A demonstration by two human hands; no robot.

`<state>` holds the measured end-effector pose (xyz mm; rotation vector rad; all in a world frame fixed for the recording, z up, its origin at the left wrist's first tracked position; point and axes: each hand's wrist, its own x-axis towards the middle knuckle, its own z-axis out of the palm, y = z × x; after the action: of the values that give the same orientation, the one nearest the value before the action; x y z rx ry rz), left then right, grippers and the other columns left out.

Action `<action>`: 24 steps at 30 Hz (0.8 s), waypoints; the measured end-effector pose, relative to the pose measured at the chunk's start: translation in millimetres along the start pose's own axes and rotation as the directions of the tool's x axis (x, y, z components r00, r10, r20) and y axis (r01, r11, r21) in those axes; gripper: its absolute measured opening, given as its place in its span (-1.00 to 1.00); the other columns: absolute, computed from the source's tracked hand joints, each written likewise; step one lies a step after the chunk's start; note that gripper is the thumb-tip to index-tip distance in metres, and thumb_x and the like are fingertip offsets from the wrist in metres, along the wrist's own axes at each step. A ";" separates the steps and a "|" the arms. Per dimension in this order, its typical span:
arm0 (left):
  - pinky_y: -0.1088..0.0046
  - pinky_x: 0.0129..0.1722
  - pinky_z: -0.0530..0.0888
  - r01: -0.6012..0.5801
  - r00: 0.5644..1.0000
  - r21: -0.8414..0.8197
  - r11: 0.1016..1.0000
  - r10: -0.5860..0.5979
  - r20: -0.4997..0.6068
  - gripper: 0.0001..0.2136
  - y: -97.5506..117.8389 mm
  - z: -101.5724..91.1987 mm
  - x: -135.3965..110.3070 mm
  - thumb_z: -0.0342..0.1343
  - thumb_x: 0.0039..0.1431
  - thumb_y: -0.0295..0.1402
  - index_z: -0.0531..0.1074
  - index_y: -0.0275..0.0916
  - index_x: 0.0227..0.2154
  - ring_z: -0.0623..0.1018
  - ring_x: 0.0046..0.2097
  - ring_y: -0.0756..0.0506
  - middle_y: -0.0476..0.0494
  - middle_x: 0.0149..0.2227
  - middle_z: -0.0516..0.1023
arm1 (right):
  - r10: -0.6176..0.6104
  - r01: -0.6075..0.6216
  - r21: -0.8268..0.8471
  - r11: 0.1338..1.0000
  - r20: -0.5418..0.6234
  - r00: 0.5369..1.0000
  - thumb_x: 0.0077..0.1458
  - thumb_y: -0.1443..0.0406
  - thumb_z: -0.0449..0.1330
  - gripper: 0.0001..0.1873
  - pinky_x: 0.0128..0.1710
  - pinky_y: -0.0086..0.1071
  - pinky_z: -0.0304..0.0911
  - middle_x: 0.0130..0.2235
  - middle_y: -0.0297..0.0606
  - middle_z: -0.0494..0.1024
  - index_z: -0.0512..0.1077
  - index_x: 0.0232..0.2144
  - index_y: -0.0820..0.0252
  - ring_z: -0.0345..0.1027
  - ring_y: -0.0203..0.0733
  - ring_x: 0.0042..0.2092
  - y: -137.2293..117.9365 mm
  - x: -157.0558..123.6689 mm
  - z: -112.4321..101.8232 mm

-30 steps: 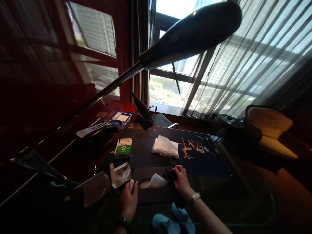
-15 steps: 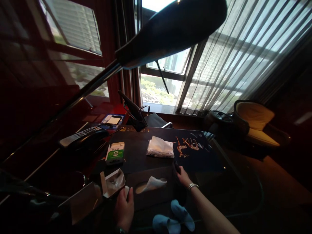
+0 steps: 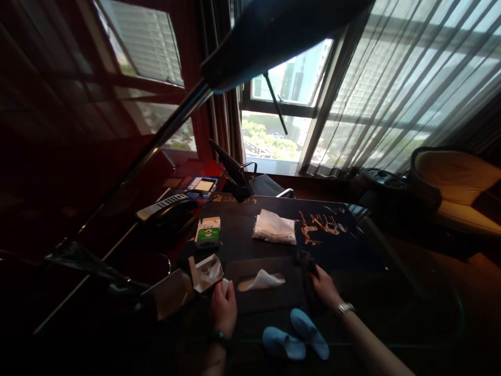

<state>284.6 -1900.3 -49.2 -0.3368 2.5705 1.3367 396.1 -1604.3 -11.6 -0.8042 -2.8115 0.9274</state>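
Observation:
My left hand [image 3: 224, 309] is closed on the near corner of a small open carton [image 3: 198, 284], with thumb and finger pinching its pale flap. Crumpled clear plastic [image 3: 211, 273] lies inside that carton. My right hand [image 3: 324, 286] is wrapped round a dark, soft-looking thing, perhaps a cloth [image 3: 306, 263]; its kind is hard to make out in the shade. Between the hands sits a dark tissue box [image 3: 252, 301], a white tissue [image 3: 266, 279] sticking out of its oval slot. Below, nearer me, are two blue slippers [image 3: 309, 330].
A green and white box [image 3: 208, 233] and a pack of tissues [image 3: 274, 227] lie on the dark desk mat. At left are a desk phone [image 3: 166, 208] and a larger open box [image 3: 174, 295]. A lamp [image 3: 270, 44] reaches across above; a chair [image 3: 268, 187] stands beyond.
The camera view has swung left and slightly down, so everything appears farther right. My left hand stays at the carton. More of the dark thing in my right hand shows.

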 end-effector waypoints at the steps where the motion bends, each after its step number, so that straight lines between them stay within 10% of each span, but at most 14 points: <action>1: 0.08 0.24 0.33 -0.009 1.000 -0.011 1.000 0.009 0.002 -0.60 -1.1 -0.3 0.3 -0.09 0.36 -0.35 0.35 -0.60 0.09 0.43 0.22 -0.50 -0.70 0.16 0.43 | -0.003 0.002 0.032 0.999 0.020 1.000 0.15 0.34 0.02 -0.55 0.08 -0.05 0.43 -0.02 0.07 0.63 0.55 0.01 0.28 0.52 0.12 0.02 1.3 -18.8 -7.4; 4: 0.14 0.26 0.32 -0.044 0.999 -0.052 0.998 0.045 0.008 -0.64 -6.1 -0.2 2.8 -0.08 0.35 -0.38 0.39 -0.58 0.04 0.43 0.23 -0.45 -0.67 0.16 0.44 | -0.266 0.244 0.133 0.960 0.185 0.946 0.01 0.40 0.11 -0.47 0.11 -0.17 0.40 0.06 -0.10 0.61 0.55 0.05 0.10 0.48 0.02 0.08 -37.3 -63.4 -1.4; 8: 0.09 0.25 0.34 -0.033 0.999 -0.079 0.996 0.034 0.016 -0.60 -9.7 0.7 4.7 -0.07 0.34 -0.36 0.36 -0.57 0.10 0.44 0.23 -0.45 -0.64 0.18 0.44 | -0.515 0.551 0.059 0.832 0.447 0.731 -0.02 0.42 0.19 -0.39 0.17 -0.08 0.33 0.29 -0.24 0.44 0.56 0.09 -0.10 0.31 0.12 0.23 -120.3 -67.0 49.7; 12: 0.10 0.24 0.36 -0.042 0.999 -0.081 0.996 0.043 0.009 -0.63 -7.7 1.5 2.4 -0.06 0.36 -0.36 0.39 -0.55 0.07 0.46 0.21 -0.44 -0.62 0.16 0.46 | -0.407 0.470 -0.038 0.882 0.443 0.799 0.00 0.45 0.16 -0.46 0.15 -0.07 0.35 0.24 -0.33 0.52 0.64 -0.04 -0.14 0.38 0.09 0.16 -96.6 -62.3 47.4; 18: 0.06 0.22 0.38 -0.048 0.999 -0.106 0.993 0.048 -0.008 -0.64 -6.4 3.5 0.4 -0.01 0.37 -0.41 0.40 -0.59 0.09 0.48 0.20 -0.47 -0.64 0.17 0.45 | -0.229 0.225 0.042 0.973 0.214 0.950 -0.11 0.46 0.06 -0.42 0.19 -0.03 0.37 0.09 -0.10 0.62 0.67 -0.09 0.05 0.48 0.06 0.12 9.0 -58.3 -56.9; 21: 0.09 0.25 0.38 -0.046 0.999 -0.121 0.992 0.045 -0.015 -0.62 -8.1 7.0 -1.5 0.01 0.36 -0.43 0.40 -0.60 0.12 0.48 0.22 -0.42 -0.62 0.19 0.44 | -0.332 0.334 -0.019 0.942 0.060 0.941 -0.11 0.48 0.05 -0.34 0.22 -0.04 0.34 0.10 -0.09 0.60 0.61 0.03 0.10 0.44 0.03 0.16 -34.3 -10.1 -62.4; 24: 0.17 0.23 0.43 -0.073 0.997 -0.121 0.990 0.068 -0.038 -0.64 -14.6 14.2 -2.7 0.02 0.33 -0.43 0.44 -0.58 0.08 0.50 0.21 -0.36 -0.56 0.16 0.48 | -0.549 0.590 -0.085 0.803 0.279 0.788 -0.17 0.55 0.09 -0.32 0.25 -0.02 0.24 0.11 -0.19 0.62 0.62 -0.01 0.08 0.34 0.08 0.24 -116.1 39.8 -9.7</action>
<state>292.9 -1896.5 -67.6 -0.2946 2.5560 1.5310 310.9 -1658.1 59.2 0.2014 -3.0657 0.7190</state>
